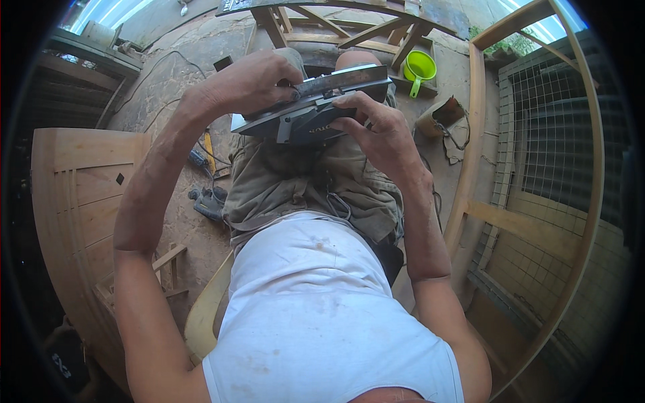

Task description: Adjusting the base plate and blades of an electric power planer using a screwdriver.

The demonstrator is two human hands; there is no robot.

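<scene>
An electric planer [316,126], dark-bodied with long bare metal edges, lies across my lap over my olive trousers [275,171]. My left hand [259,82] is at its far left side, fingers curled in against a long steel strip [332,82] that runs along the top. What exactly those fingers grip is partly hidden. On the right, my right hand [376,121] clasps the planer's body, with the thumb on the near side and the index finger stretched over the upper edge.
A panelled wooden door [87,174] leans at left. Power tools [209,201] and cords lie on the floor beside my leg. A green dipper [420,66] and a cut container [440,117] stand at right, near a tall wooden frame [476,121]. A wooden bench [349,8] stands ahead.
</scene>
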